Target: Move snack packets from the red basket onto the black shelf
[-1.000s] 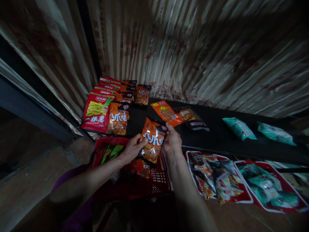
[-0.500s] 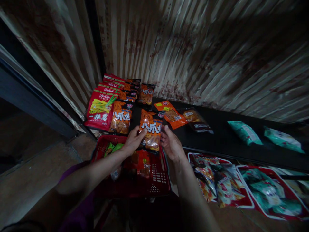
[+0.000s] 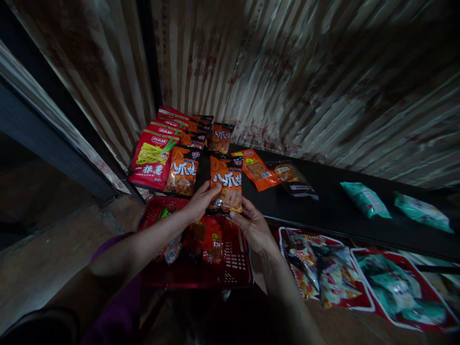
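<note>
An orange snack bag (image 3: 227, 184) with white lettering is held upright at the front edge of the black shelf (image 3: 323, 206). My left hand (image 3: 203, 201) grips its left side, thumb on the front. My right hand (image 3: 251, 223) has its thumb and fingers around the lower right corner. Directly below is a red shopping basket (image 3: 194, 278) with several packets, among them an orange-red packet (image 3: 212, 239). Left of the held bag, a matching orange bag (image 3: 182, 170) stands in front of others like it, beside a row of red snack bags (image 3: 153, 160).
On the shelf to the right lie an orange packet (image 3: 257, 170), a dark brown packet (image 3: 292, 179) and two teal packets (image 3: 365, 199). Beneath it are a red basket of mixed snack bags (image 3: 370, 306) and another with teal bags (image 3: 398, 287). Striped curtain (image 3: 233, 62) hangs behind.
The held orange bag has moved slightly up and back toward the shelf. My right hand has shifted from the bag's right side down to its lower right corner.
</note>
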Tool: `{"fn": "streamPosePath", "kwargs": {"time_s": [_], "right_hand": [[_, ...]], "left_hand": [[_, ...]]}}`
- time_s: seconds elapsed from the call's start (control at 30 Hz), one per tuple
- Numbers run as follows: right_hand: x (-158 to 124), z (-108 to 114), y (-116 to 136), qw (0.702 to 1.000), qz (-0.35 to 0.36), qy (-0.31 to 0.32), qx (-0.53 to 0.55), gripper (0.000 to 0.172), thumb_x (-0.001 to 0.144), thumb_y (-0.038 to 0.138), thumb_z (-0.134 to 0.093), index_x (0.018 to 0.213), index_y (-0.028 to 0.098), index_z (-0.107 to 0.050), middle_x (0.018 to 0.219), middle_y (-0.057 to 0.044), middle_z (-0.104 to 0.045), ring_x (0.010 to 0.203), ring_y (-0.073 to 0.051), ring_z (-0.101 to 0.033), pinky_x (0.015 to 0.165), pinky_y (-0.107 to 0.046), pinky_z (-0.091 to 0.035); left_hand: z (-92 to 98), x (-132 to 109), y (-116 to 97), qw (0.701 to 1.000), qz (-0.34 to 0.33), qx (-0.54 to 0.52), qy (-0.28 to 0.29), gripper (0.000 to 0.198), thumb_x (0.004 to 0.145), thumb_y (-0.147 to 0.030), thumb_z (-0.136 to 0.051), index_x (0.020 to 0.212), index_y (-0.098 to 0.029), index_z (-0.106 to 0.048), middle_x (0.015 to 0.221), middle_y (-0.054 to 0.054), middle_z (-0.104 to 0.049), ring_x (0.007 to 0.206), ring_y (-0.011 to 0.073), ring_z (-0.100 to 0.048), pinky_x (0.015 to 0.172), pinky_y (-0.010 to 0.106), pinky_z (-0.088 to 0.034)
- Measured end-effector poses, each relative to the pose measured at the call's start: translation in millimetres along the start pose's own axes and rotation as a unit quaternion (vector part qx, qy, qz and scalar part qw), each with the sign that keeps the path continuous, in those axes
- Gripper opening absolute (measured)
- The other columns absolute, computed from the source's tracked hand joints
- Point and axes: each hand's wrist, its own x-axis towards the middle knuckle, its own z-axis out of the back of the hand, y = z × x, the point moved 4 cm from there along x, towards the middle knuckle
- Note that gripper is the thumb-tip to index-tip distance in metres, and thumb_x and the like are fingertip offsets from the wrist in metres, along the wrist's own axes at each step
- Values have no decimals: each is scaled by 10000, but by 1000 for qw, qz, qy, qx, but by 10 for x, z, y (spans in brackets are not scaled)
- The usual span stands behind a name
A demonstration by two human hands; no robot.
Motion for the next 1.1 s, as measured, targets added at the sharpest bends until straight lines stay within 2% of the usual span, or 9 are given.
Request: {"fn": "streamPosePath", "kwargs": {"time_s": [0.13, 0.3, 0.4, 0.57, 0.77, 1.0, 1.1], "right_hand": [[38, -1, 31, 999, 18, -19, 20, 585, 565, 260, -828, 1112, 279, -623, 1038, -3, -692, 927, -177, -639, 821, -333, -533], [131, -2, 49, 998, 41, -44, 37, 525, 546, 261, -831, 1037, 274, -646, 970, 14, -710, 885, -161, -639, 841, -327, -514], [175, -8, 44, 998, 45, -45, 25, 528, 558, 278, -824, 1052, 272, -639, 982, 8, -709, 887, -171, -640, 834, -337, -516], [208, -17, 6, 998, 40, -40, 21, 560, 561, 282, -826, 1083, 262, -626, 1021, 2, -703, 912, -177, -639, 883, -351, -498], [229, -21, -7, 998, 42, -33, 18, 570, 598, 263, -807, 1132, 258, -606, 1080, -8, -696, 986, -194, -632, 959, -388, -457], [295, -58, 21, 997, 68, -20, 3, 522, 650, 292, -763, 1148, 266, -608, 1140, -15, -680, 1072, -213, -606, 983, -395, -446], [357, -62, 17, 996, 75, -34, 15, 578, 636, 302, -762, 1183, 264, -580, 1185, -25, -658, 1094, -223, -598, 985, -406, -449]], "left_hand": [[-5, -1, -23, 999, -21, 6, 24, 495, 696, -257, -700, 1163, -170, -563, 1179, 74, -636, 1131, 231, -561, 1035, 400, -377], [30, 21, 34, 996, -60, 64, 26, 614, 704, -204, -698, 1285, -207, -500, 1243, 68, -604, 1203, 235, -511, 1056, 402, -357], [55, 23, 46, 992, -74, 103, -2, 585, 734, -221, -688, 1289, -205, -504, 1223, 79, -610, 1195, 229, -511, 1042, 394, -369], [81, 6, 31, 989, -60, 129, -46, 572, 757, -285, -672, 1300, -218, -504, 1132, 88, -636, 1055, 216, -584, 953, 383, -447], [78, 23, 43, 988, -61, 134, -56, 537, 751, -288, -674, 1264, -216, -531, 1059, 74, -654, 965, 190, -611, 908, 358, -473], [65, 91, 61, 984, -99, 139, -53, 494, 762, -171, -610, 1250, -195, -543, 1210, 77, -619, 1108, 192, -568, 1007, 364, -411], [42, 124, 47, 978, -121, 159, -59, 489, 761, -132, -587, 1245, -186, -548, 1237, 72, -612, 1139, 182, -554, 1037, 358, -384]]}}
